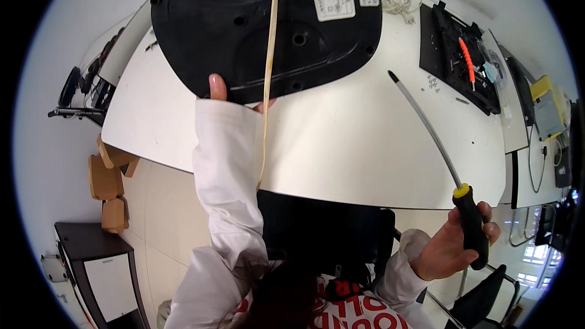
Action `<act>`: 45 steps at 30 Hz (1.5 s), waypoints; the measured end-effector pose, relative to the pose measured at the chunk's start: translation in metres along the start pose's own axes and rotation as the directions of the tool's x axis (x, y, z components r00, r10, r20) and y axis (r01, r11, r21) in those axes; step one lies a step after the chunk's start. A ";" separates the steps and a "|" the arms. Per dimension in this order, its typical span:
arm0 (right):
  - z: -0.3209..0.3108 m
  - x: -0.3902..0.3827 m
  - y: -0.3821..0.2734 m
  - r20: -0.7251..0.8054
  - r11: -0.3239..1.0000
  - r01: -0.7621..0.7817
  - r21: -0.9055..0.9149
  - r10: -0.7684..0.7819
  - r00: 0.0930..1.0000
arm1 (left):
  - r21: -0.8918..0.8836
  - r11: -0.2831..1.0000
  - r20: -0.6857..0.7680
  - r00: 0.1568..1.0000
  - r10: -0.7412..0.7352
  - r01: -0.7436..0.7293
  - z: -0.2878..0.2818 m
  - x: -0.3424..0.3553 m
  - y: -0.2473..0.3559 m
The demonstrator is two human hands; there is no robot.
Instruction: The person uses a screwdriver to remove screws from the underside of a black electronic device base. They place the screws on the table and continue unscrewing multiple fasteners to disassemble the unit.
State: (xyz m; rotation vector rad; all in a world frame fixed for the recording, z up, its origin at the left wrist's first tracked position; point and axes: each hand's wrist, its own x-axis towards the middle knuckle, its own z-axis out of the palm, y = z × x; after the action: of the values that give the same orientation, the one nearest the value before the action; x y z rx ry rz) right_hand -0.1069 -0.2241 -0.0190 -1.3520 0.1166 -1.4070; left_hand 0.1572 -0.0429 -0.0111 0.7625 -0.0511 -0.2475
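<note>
My left hand (217, 87) grips the near edge of a black plastic appliance base (213, 36), thumb on top and other fingers mostly hidden beneath. The base has rounded edges, several screw holes and two white labels. Across it, and down past the table edge, runs a cream cord or strip (269, 55). My right hand (443, 248) is closed around the black and yellow handle of a long screwdriver (432, 134). Its dark tip points up and left over the table, apart from the base.
Loose screws (432, 83) lie on the white table (347, 146). At the right stands an open black tool case (448, 42) with an orange-handled tool (467, 61). A coiled cord (399, 5) rests behind. Cardboard boxes (105, 176) and a dark cabinet (97, 237) stand left.
</note>
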 end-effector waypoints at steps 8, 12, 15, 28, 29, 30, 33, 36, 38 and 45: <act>0.033 0.003 -0.001 0.016 0.970 0.040 -0.241 -0.038 0.999 | -0.014 1.000 0.248 0.969 0.004 0.000 -0.016 0.010 0.007; 0.035 0.001 0.000 0.067 0.946 0.092 -0.312 -0.074 0.995 | -0.005 0.998 0.136 0.989 0.058 -0.058 -0.007 0.004 0.004; 0.030 0.000 0.005 0.183 0.912 0.193 -0.361 -0.134 0.974 | 0.017 1.000 0.166 0.986 0.009 -0.012 -0.015 0.004 0.011; 0.043 -0.001 -0.001 0.256 0.924 0.166 -0.343 -0.078 0.963 | 0.058 0.998 0.171 0.985 -0.028 0.018 -0.020 0.006 0.009; 0.047 0.001 -0.009 0.291 0.916 0.158 -0.369 -0.048 0.956 | 0.067 0.998 0.196 0.980 -0.017 0.004 -0.023 0.007 0.008; 0.050 0.003 -0.015 0.319 0.909 0.165 -0.384 -0.037 0.947 | 0.074 0.997 0.226 0.974 -0.008 -0.009 -0.023 0.010 0.007; 0.056 0.012 -0.038 0.500 0.864 0.215 -0.456 0.049 0.865 | 0.116 0.993 0.274 0.962 -0.012 -0.021 -0.025 0.009 0.009; 0.066 0.021 -0.049 0.590 0.843 0.261 -0.471 0.081 0.803 | 0.088 0.996 0.230 0.973 0.010 -0.031 -0.018 0.003 0.010; 0.071 0.020 -0.044 0.571 0.802 0.329 -0.499 0.019 0.820 | 0.062 0.998 0.218 0.976 0.002 -0.016 -0.016 0.007 0.000; 0.073 0.015 -0.038 0.523 0.743 0.430 -0.513 -0.127 0.843 | 0.077 0.997 0.233 0.972 -0.019 0.002 -0.022 0.004 0.009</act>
State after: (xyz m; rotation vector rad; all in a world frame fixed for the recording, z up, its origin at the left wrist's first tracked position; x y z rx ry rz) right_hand -0.0716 -0.1787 0.0418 -2.3170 0.0507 -1.3013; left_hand 0.1661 -0.0223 -0.0209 0.8065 -0.2812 -0.3464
